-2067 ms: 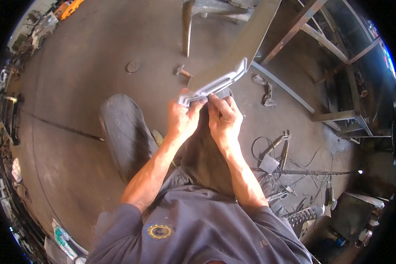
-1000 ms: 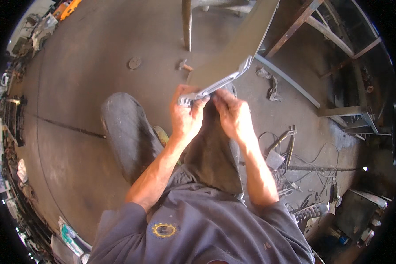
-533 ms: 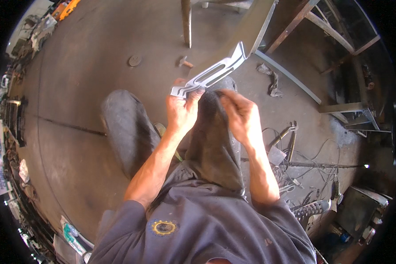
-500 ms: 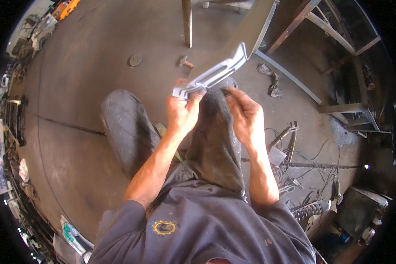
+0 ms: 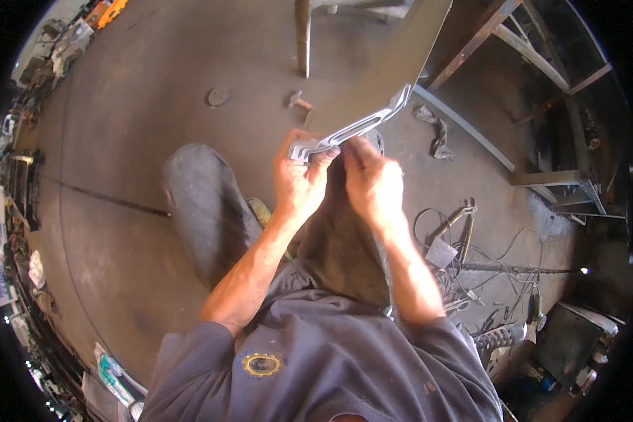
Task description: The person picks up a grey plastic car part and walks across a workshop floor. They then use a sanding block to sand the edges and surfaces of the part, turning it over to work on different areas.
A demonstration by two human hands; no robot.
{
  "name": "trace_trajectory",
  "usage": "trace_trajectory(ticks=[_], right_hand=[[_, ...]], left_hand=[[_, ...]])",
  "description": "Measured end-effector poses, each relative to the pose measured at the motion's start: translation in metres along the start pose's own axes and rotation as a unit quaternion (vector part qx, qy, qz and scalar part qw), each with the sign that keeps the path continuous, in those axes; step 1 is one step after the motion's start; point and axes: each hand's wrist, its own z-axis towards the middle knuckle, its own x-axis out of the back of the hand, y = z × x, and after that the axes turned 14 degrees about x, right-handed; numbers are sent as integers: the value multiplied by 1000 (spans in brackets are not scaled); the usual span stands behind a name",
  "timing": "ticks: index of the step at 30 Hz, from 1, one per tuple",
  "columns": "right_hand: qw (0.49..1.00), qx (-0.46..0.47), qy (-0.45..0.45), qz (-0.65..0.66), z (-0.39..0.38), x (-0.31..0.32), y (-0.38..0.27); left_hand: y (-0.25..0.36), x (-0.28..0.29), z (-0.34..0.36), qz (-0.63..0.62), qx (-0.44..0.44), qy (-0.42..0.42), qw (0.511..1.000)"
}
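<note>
A long, olive-grey sheet metal panel (image 5: 380,77) stretches from my lap toward the far right. Its near end is a bent, silvery flange (image 5: 359,126) with a long slot. My left hand (image 5: 300,179) is closed on the flange's left corner, thumb on the near side and fingers partly hidden behind it. Just right of that thumb, my right hand (image 5: 375,186) is closed with its fingertips pressed together at the flange's lower edge. What those fingertips hold, if anything, is hidden. The panel's near end is above my right knee.
A hammer (image 5: 300,101) and a round disc (image 5: 218,96) lie on the floor ahead. To the right are a metal frame stand (image 5: 552,176), a crumpled rag (image 5: 439,137), long-handled cutters (image 5: 468,225) and tangled cables (image 5: 520,274). A wooden-legged stand (image 5: 302,42) is at the far side.
The panel's near end has moved slightly right and its flange has turned edge-on. My right hand has come left, its fingertips now at the flange beside my left thumb.
</note>
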Motion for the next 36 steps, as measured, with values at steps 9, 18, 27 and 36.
trace_trajectory(ticks=[9, 18, 27, 36], right_hand=[[994, 47, 67, -69, 19, 4, 17], [989, 87, 85, -79, 8, -6, 13], [952, 262, 51, -148, -2, -4, 31], [921, 360, 63, -134, 24, 24, 75]], left_hand=[[-3, 2, 1, -8, 20, -4, 1000], [-8, -1, 1, -52, 8, 23, 998], [5, 3, 4, -58, 73, 25, 995], [6, 10, 0, 23, 89, 28, 995]])
